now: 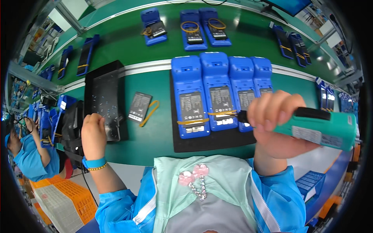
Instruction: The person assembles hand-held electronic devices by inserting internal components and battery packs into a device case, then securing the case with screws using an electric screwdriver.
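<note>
My right hand (272, 114) is wrapped round a green electric screwdriver (328, 130) with a black nose. Its slim tip points left, toward the lower part of the row of blue handheld devices (215, 72). These lie back side up on a black mat (210, 145); batteries show in them, and yellow rubber bands cross the two leftmost. My left hand (93, 134) has its fingers pinched together at the near-left part of a black tray (105, 81) strewn with tiny screw-like bits. Whatever those fingers may hold is hidden. Right of the tray lie a loose battery (140, 105) and a yellow rubber band (150, 113).
On the green conveyor (128, 31) beyond are three blue devices (194, 29) with batteries and bands, and more devices (293, 46) far right. A dark bag (72, 128) stands left of my left hand. Farther left, a blue-sleeved co-worker (33, 157) sits near an orange crate (79, 198).
</note>
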Demonstrator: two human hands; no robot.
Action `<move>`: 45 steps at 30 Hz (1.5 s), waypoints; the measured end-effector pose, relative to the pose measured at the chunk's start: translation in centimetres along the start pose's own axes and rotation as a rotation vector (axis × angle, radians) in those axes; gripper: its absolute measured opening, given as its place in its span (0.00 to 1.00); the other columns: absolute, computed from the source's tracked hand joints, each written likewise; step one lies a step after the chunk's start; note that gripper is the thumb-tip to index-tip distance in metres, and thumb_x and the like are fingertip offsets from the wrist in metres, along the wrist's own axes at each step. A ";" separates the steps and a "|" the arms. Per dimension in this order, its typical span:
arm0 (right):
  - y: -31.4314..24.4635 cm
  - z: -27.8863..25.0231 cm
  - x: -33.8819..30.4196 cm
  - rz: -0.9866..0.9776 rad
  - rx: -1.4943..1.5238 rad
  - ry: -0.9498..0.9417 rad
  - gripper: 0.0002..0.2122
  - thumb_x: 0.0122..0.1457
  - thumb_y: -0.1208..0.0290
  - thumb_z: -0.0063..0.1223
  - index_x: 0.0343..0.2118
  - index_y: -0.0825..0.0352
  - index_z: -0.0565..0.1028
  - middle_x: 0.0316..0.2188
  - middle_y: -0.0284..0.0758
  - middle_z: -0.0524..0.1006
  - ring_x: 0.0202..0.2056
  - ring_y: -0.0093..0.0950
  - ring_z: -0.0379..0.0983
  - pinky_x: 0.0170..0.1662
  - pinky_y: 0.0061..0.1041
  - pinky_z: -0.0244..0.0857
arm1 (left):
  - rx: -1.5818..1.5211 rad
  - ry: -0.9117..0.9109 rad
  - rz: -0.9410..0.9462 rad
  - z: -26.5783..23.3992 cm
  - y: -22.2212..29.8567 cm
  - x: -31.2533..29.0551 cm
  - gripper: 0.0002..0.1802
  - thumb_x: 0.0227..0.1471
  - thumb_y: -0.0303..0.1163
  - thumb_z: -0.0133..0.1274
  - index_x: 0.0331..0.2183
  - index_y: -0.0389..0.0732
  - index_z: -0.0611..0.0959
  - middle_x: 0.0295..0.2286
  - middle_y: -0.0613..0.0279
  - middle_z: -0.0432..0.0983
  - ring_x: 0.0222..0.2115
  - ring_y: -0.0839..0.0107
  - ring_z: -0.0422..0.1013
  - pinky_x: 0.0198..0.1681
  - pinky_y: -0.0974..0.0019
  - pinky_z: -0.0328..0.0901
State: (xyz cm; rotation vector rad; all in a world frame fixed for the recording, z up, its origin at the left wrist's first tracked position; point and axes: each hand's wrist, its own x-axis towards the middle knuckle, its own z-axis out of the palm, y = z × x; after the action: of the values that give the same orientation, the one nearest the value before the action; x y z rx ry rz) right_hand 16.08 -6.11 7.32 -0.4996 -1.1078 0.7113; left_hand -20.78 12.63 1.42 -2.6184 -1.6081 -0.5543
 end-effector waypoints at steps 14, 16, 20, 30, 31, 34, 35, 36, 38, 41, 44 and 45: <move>4.9 1.3 -0.1 0.291 0.033 -0.014 0.40 0.54 0.23 0.35 0.33 0.68 0.69 0.26 0.37 0.70 0.26 0.29 0.67 0.30 0.29 0.62 | -0.695 -0.144 0.576 3.6 16.5 -1.8 0.18 0.33 0.28 0.71 0.29 0.38 0.80 0.29 0.57 0.72 0.31 0.56 0.70 0.33 0.58 0.67; 5.3 1.3 0.0 0.322 0.021 -0.012 0.41 0.54 0.22 0.35 0.33 0.68 0.69 0.27 0.37 0.70 0.27 0.30 0.67 0.30 0.29 0.63 | -0.695 -0.151 0.608 4.2 16.6 -1.9 0.18 0.31 0.28 0.71 0.27 0.39 0.79 0.27 0.59 0.70 0.30 0.57 0.69 0.33 0.57 0.66; 6.1 0.9 0.0 0.364 0.005 -0.005 0.42 0.53 0.21 0.35 0.34 0.68 0.69 0.27 0.38 0.70 0.27 0.30 0.67 0.30 0.28 0.63 | -0.705 -0.142 0.623 4.8 16.4 -1.7 0.17 0.31 0.28 0.70 0.27 0.40 0.79 0.27 0.59 0.71 0.30 0.57 0.70 0.33 0.57 0.67; 6.7 -0.2 0.4 0.226 -0.131 -0.245 0.04 0.64 0.74 0.45 0.40 0.67 0.68 0.31 0.37 0.73 0.30 0.25 0.69 0.33 0.25 0.66 | -0.737 -0.176 0.587 4.8 16.2 -1.6 0.17 0.32 0.27 0.70 0.27 0.40 0.80 0.28 0.60 0.72 0.31 0.57 0.71 0.33 0.57 0.67; 6.7 -0.2 0.4 0.231 -0.135 -0.240 0.04 0.64 0.74 0.45 0.40 0.67 0.68 0.31 0.37 0.73 0.30 0.25 0.69 0.33 0.25 0.66 | -0.737 -0.184 0.584 4.8 16.2 -1.6 0.16 0.32 0.27 0.70 0.27 0.40 0.80 0.28 0.60 0.72 0.31 0.57 0.71 0.33 0.57 0.67; 6.5 0.0 0.4 0.246 -0.144 -0.227 0.04 0.65 0.74 0.44 0.40 0.67 0.68 0.32 0.37 0.73 0.30 0.25 0.69 0.33 0.25 0.66 | -0.741 -0.185 0.578 4.8 16.2 -1.6 0.16 0.32 0.27 0.70 0.28 0.40 0.80 0.28 0.60 0.73 0.31 0.58 0.71 0.33 0.57 0.67; 6.5 0.1 0.3 0.246 -0.144 -0.228 0.04 0.65 0.74 0.44 0.40 0.67 0.68 0.32 0.37 0.73 0.30 0.25 0.69 0.33 0.25 0.66 | -0.740 -0.184 0.578 4.8 16.2 -1.6 0.16 0.32 0.27 0.70 0.28 0.40 0.80 0.28 0.60 0.73 0.31 0.58 0.71 0.33 0.57 0.67; 6.5 0.1 0.3 0.255 -0.140 -0.220 0.05 0.65 0.73 0.45 0.40 0.67 0.69 0.31 0.37 0.73 0.29 0.25 0.69 0.33 0.25 0.66 | -0.744 -0.187 0.576 4.8 16.2 -1.6 0.16 0.32 0.27 0.70 0.28 0.40 0.80 0.28 0.60 0.73 0.31 0.58 0.71 0.33 0.58 0.68; 6.6 0.1 0.3 0.261 -0.140 -0.209 0.05 0.65 0.72 0.46 0.40 0.67 0.69 0.31 0.37 0.73 0.29 0.25 0.69 0.33 0.24 0.66 | -0.748 -0.189 0.578 4.9 16.2 -1.6 0.16 0.32 0.26 0.70 0.28 0.40 0.80 0.28 0.60 0.73 0.31 0.58 0.71 0.33 0.58 0.68; 7.0 0.1 0.2 0.215 -0.127 -0.210 0.07 0.65 0.69 0.49 0.38 0.68 0.70 0.29 0.37 0.73 0.29 0.25 0.69 0.32 0.24 0.66 | -0.750 -0.191 0.574 4.9 16.1 -1.7 0.16 0.32 0.26 0.70 0.28 0.40 0.81 0.28 0.60 0.73 0.31 0.58 0.71 0.33 0.58 0.68; 6.5 0.5 0.5 0.298 -0.069 -0.150 0.09 0.65 0.66 0.52 0.35 0.68 0.70 0.28 0.37 0.73 0.28 0.25 0.69 0.32 0.24 0.65 | -0.752 -0.193 0.575 4.9 16.0 -1.7 0.16 0.32 0.26 0.70 0.28 0.40 0.81 0.28 0.60 0.72 0.31 0.57 0.71 0.33 0.57 0.68; 6.5 0.6 0.5 0.311 -0.040 -0.130 0.10 0.64 0.65 0.52 0.35 0.68 0.71 0.28 0.37 0.73 0.27 0.24 0.68 0.31 0.24 0.65 | -0.754 -0.194 0.576 4.8 16.0 -1.6 0.16 0.33 0.26 0.70 0.28 0.40 0.81 0.28 0.59 0.72 0.31 0.57 0.71 0.33 0.57 0.67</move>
State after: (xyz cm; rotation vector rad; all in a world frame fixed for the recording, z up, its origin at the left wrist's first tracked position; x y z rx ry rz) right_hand 13.98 -1.31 3.45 -0.6764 -1.1803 1.0060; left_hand -6.18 4.67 -0.91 -3.5401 -0.6267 -1.0286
